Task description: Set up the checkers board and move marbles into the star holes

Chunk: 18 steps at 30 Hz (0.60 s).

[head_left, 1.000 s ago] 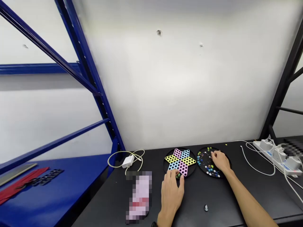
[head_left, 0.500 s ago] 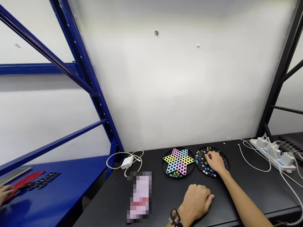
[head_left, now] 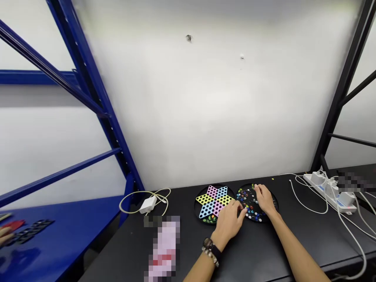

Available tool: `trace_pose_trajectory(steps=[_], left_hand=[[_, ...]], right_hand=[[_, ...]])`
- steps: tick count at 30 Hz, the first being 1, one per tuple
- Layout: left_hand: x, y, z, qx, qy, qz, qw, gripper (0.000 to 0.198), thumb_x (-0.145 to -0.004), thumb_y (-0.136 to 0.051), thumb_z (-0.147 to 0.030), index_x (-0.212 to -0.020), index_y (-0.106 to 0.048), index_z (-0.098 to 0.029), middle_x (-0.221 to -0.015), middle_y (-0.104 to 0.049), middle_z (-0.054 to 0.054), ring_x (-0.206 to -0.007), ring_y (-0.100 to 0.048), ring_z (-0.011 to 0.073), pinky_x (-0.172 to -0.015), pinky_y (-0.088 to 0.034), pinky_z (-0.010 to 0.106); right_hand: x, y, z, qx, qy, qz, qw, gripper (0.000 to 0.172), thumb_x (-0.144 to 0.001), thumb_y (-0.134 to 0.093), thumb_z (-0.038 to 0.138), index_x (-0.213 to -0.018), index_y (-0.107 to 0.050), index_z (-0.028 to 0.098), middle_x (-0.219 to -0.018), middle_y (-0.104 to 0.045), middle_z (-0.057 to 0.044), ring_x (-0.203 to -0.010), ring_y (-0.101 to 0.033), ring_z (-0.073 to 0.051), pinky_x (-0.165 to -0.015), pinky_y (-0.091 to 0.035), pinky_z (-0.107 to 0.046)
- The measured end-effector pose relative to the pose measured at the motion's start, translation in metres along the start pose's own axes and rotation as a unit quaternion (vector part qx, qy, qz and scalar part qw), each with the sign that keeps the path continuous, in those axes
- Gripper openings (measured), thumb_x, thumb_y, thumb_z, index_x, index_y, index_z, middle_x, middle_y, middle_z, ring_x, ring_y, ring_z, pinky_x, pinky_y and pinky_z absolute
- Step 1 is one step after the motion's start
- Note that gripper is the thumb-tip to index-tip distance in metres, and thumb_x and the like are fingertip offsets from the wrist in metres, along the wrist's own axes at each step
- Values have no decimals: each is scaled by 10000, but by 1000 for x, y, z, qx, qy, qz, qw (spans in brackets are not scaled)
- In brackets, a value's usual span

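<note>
On the black table a round black tray (head_left: 275, 196) holds many loose marbles (head_left: 255, 215) of several colours. My right hand (head_left: 264, 199) is over this tray, fingers bent and close together, with the fingertips by yellow-green marbles near the far rim; whatever they pinch is hidden. My left hand (head_left: 230, 218), with a watch at the wrist, is at the near left edge of the tray, its thumb and fingers loosely curved and apart. It covers the lower right of a star-shaped Chinese checkers board (head_left: 212, 199), which lies in a second round tray with green marbles at its near side.
White cables run from a power strip (head_left: 330, 194) at the right. A white charger (head_left: 148, 204) with a looped cable lies at the left, behind a blurred pink item (head_left: 163, 246). On the adjoining blue table (head_left: 73, 227), another person's hand (head_left: 5, 236) is near black pieces.
My left hand has moved forward from the table front to the space between the trays, and its fingers have opened. My right hand has shifted slightly toward the far rim. The view has turned slightly right.
</note>
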State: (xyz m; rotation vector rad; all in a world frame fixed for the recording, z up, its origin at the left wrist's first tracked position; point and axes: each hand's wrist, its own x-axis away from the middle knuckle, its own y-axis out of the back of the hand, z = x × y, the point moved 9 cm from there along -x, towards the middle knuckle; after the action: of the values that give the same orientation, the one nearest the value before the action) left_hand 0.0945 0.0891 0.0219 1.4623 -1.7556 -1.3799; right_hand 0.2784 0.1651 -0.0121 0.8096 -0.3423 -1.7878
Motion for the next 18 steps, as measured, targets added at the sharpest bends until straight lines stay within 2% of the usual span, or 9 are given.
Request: trace_pose_trajectory(steps=[4, 7, 12, 15, 18], left_hand=[[57, 31, 68, -61, 154, 5, 986, 223, -955, -448, -379, -1076, -556, -227, -1077, -600, 45, -951, -621, 196, -782, -452, 288], [81, 46, 100, -114, 210, -1, 971, 261, -959, -420, -388, -1101, -537, -203, -1082, -576, 67, -945, -633, 219, -764, -457, 305], [83, 45, 117, -140, 224, 16, 964, 330, -974, -396, -398, -1197, -528, -194, -1123, -567, 84, -952, -649, 231, -753, -468, 311], [75, 51, 120, -177, 238, 15, 955, 400, -971, -399, -409, -1267, -521, -170, -1139, -569, 111, -971, -642, 252, -762, -470, 323], [62, 58, 124, -206, 247, 22, 947, 399, -970, -400, -409, -1224, -565, -150, -1130, -576, 130, -1003, -630, 270, -804, -468, 339]], right_hand=[[23, -28, 53, -9, 111, 73, 991, 320, -971, -383, 464, -912, -596, 231, -986, -643, -57, -950, -569, -225, -858, -415, -364], [45, -48, 88, 17, 189, 133, 973, 243, -970, -433, 406, -1000, -601, 233, -1063, -643, -56, -1018, -551, -234, -908, -392, -400], [67, -63, 111, 78, 255, 177, 947, 256, -968, -470, 396, -862, -622, 218, -959, -642, -57, -981, -547, -236, -943, -374, -433], [75, -66, 116, 95, 272, 178, 941, 235, -941, -520, 395, -832, -625, 214, -921, -635, -50, -944, -549, -225, -932, -379, -416], [87, -72, 125, 93, 294, 187, 933, 196, -885, -596, 398, -841, -630, 211, -909, -636, -46, -919, -545, -221, -867, -397, -377]])
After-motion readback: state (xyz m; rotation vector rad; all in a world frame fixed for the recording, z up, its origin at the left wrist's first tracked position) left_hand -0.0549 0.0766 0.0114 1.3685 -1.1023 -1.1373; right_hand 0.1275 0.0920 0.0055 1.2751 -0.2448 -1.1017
